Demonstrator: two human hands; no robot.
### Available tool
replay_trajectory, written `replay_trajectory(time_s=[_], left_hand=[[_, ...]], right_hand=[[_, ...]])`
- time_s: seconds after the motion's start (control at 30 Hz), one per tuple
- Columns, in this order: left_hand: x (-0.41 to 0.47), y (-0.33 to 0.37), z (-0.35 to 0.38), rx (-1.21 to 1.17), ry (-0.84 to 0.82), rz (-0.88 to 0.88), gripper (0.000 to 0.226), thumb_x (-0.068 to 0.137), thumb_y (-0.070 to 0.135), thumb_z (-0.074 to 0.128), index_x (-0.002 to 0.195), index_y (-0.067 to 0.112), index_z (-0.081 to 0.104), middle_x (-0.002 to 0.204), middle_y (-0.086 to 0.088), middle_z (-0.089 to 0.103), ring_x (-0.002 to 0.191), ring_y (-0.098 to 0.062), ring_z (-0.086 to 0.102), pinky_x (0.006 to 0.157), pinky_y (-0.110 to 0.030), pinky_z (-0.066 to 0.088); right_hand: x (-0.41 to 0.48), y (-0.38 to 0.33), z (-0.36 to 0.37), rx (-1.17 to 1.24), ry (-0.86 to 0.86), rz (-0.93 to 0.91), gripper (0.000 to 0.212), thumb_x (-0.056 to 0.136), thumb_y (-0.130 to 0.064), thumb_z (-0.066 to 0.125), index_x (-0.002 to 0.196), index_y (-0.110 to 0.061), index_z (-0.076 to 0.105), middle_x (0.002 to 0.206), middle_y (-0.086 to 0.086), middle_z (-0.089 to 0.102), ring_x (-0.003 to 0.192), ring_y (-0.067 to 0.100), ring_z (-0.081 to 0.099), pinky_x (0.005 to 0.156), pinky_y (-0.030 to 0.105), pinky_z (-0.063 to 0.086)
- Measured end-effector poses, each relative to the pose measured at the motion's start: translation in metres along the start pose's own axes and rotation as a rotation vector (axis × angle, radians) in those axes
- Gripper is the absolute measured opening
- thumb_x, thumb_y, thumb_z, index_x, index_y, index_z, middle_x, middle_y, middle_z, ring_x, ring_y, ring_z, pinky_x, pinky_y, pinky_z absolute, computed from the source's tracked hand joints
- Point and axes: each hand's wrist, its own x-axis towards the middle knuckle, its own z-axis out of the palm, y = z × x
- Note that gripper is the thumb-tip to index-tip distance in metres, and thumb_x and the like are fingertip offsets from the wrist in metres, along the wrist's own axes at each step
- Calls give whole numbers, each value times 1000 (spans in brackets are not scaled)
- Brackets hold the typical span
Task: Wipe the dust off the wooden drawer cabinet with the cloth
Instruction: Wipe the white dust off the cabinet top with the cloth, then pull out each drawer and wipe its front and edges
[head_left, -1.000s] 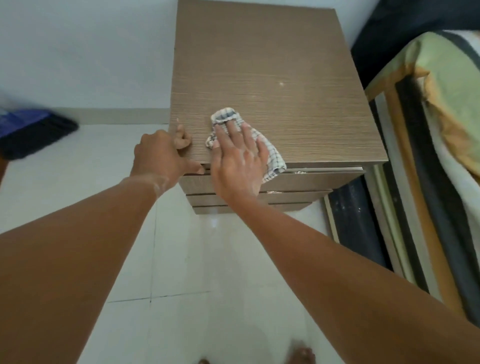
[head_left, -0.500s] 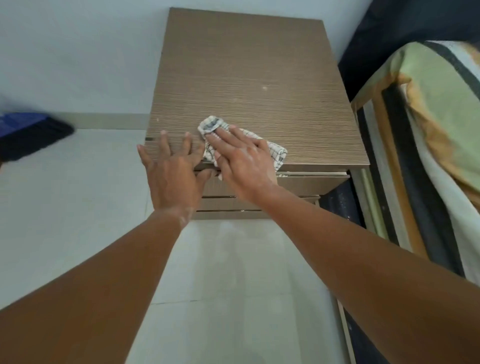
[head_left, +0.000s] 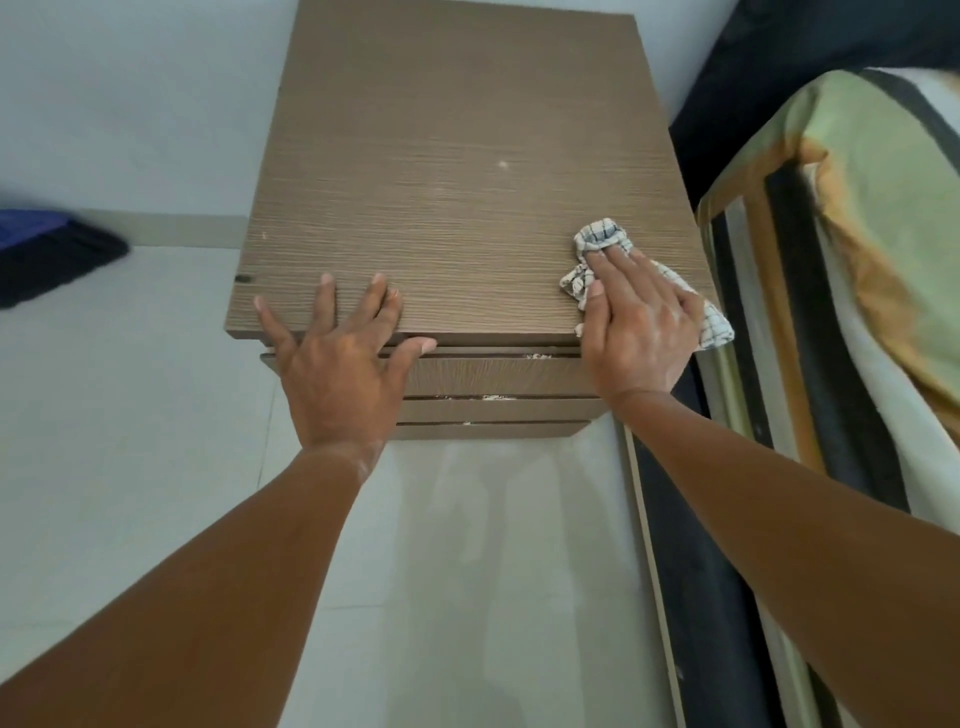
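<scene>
The wooden drawer cabinet (head_left: 457, 171) stands against the wall, its brown top facing me and three drawer fronts below its near edge. A white checked cloth (head_left: 597, 236) lies at the top's near right corner, one end hanging over the right edge. My right hand (head_left: 636, 322) presses flat on the cloth, fingers pointing away from me. My left hand (head_left: 337, 358) rests flat with spread fingers on the near left part of the top, holding nothing. A few pale specks remain on the top, and crumbs of dust sit in the drawer gaps.
A bed with a striped green and orange cover (head_left: 872, 260) stands close on the right, its frame (head_left: 654, 545) beside the cabinet. A dark blue object (head_left: 47, 254) lies on the pale tiled floor (head_left: 130, 415) at the left.
My right hand has slid the cloth from the near middle of the top to the near right corner. My left hand has flattened and spread on the near left edge.
</scene>
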Motion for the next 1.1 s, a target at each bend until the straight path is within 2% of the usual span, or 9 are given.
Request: replay_trajectory(time_s=[0.2,0.4,0.5,0.57,0.63,0.73,0.83,1.0,1.1], left_hand=[[1,1,-3,-8,13,8,56,95,62,48,134,23,63,144,8,57,145,-33,36,116,-65,-5],[2,-2,-12,-67,-43,-26,56,92,63,49,136,31,59,151,11,48,151,-23,26,117,-64,-9],[0,-28,-22,-133,56,-166,61,90,65,53,139,29,57,157,7,41,153,-19,18,117,-57,-12],[0,-56,-25,-261,73,-356,71,89,65,55,147,25,47,161,4,33,153,-18,17,120,-50,-6],[4,-78,-23,-477,7,-529,85,80,71,59,151,26,42,157,3,40,149,-23,29,124,-46,9],[9,-96,-18,-646,-54,-582,87,69,74,63,145,31,51,148,-3,52,142,-27,41,115,-46,37],[11,-113,-22,-785,-115,-531,79,70,68,67,139,30,57,147,-7,53,143,-18,41,116,-40,37],[6,-135,-25,-710,-101,-389,50,87,56,64,131,32,66,140,-10,59,139,-14,46,112,-35,41],[-11,-132,-22,-710,-17,-393,39,92,47,63,128,31,67,137,-13,60,137,-14,49,111,-34,42]], right_hand=[[1,-7,-3,-4,-34,75,40,102,-35,40,132,-30,67,137,-10,64,135,10,52,104,37,31],[4,-63,0,-30,-304,97,48,107,-38,30,154,-31,39,161,-9,37,152,16,26,119,42,19],[8,-106,10,-47,-425,38,53,107,-40,25,159,-29,26,166,-6,26,155,21,16,124,50,13],[10,-137,18,-44,-492,-15,55,107,-41,22,160,-26,19,168,-3,19,156,24,11,124,52,10],[15,-168,27,-41,-538,-34,57,107,-42,20,161,-25,15,169,-2,14,156,25,6,125,52,6],[25,-209,43,-25,-592,-75,57,107,-42,17,161,-25,10,170,-3,7,157,24,2,125,52,2],[40,-253,57,61,-635,-197,55,108,-39,19,162,-27,13,170,-6,9,157,20,3,126,50,2],[36,-286,63,282,-700,-390,46,105,-28,35,148,-32,48,159,-14,39,154,12,15,125,41,5],[13,-270,46,341,-663,-411,46,105,-23,38,150,-31,46,161,-12,36,153,11,19,125,38,9]])
